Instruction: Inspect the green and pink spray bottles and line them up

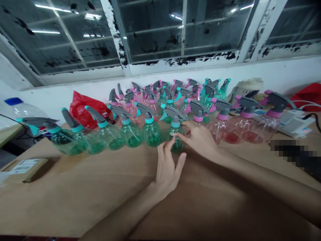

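Observation:
A green spray bottle with a grey trigger head and turquoise collar stands upright in the front row. My right hand grips it from the right, thumb across its front and the other fingers partly hidden. Just below and left of that bottle, my left hand is open, fingers stretched up and thumb apart. Its fingertips are close to the bottle; contact is unclear. Left of it in the row is another green spray bottle. To the right stand pink-collared spray bottles, including a clear pinkish one.
Behind the front row, several more spray bottles crowd toward the wall. A red plastic bag lies behind the left bottles. On the wooden table, a cardboard box lies at left and a white device at right.

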Motion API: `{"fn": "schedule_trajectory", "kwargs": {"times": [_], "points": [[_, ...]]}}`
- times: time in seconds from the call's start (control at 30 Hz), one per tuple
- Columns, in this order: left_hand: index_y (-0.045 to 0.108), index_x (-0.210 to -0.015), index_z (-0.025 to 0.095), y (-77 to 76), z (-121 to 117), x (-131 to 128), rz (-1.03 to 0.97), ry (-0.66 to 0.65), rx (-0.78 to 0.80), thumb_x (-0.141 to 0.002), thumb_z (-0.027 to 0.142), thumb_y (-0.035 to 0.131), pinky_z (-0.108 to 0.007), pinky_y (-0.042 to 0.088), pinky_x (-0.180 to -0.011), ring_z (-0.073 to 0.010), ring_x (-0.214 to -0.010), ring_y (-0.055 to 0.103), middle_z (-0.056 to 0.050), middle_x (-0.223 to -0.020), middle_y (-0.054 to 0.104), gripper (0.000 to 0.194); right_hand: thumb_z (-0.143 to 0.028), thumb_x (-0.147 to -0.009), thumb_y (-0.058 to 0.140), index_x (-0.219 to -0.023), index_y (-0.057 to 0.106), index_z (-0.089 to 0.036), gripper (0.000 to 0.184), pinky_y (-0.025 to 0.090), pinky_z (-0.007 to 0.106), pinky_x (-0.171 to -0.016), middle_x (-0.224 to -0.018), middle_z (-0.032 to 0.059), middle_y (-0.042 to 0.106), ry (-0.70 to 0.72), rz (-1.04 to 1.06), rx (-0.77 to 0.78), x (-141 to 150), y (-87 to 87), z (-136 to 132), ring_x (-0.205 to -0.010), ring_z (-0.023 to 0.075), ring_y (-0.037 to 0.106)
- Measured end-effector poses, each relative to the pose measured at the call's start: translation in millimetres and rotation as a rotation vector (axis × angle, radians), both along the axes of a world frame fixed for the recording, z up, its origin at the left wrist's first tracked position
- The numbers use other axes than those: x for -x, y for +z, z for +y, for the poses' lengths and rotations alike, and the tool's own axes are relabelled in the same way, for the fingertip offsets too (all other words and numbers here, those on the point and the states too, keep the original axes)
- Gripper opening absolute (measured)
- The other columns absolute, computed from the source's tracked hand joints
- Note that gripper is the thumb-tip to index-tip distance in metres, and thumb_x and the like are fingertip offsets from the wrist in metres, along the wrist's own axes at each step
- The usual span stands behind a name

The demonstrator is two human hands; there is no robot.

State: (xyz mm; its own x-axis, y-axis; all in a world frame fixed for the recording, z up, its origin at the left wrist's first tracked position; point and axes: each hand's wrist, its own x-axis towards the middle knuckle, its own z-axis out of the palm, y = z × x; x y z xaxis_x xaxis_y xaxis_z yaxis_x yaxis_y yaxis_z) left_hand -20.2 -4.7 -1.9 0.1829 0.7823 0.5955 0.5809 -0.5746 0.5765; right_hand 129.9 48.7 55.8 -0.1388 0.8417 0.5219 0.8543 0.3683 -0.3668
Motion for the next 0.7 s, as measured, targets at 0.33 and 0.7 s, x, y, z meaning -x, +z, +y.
{"fn": "schedule_trajectory", "kwargs": {"times": [0.33, 0.7], "points": [[0.050, -0.116, 0.017, 2.2, -3.7, -3.4, 0.308, 0.042, 0.068, -0.101, 0.033, 0.028, -0.049, 0.042, -0.091, -0.0268, -0.104, 0.049, -0.010, -0.114, 0.053, 0.031, -0.051, -0.087, 0.053, -0.105, 0.063, -0.014, 0.043, 0.045, 0.037, -0.054, -0.087, 0.0144, 0.073, -0.070, -0.132, 0.021, 12.9, 8.5, 23.4, -0.075, 0.0333, 0.070], [0.047, -0.120, 0.018, -3.1, -1.7, -3.4, 0.315, -0.009, 0.110, -0.098, 0.032, 0.038, -0.047, 0.043, -0.090, -0.0271, -0.106, 0.049, -0.010, -0.117, 0.052, 0.027, -0.048, -0.088, 0.053, -0.126, 0.055, -0.009, 0.054, 0.051, 0.040, -0.066, -0.110, 0.0191, 0.069, -0.001, -0.057, 0.022, 11.6, 9.3, 19.9, -0.090, 0.0332, 0.069]]}}
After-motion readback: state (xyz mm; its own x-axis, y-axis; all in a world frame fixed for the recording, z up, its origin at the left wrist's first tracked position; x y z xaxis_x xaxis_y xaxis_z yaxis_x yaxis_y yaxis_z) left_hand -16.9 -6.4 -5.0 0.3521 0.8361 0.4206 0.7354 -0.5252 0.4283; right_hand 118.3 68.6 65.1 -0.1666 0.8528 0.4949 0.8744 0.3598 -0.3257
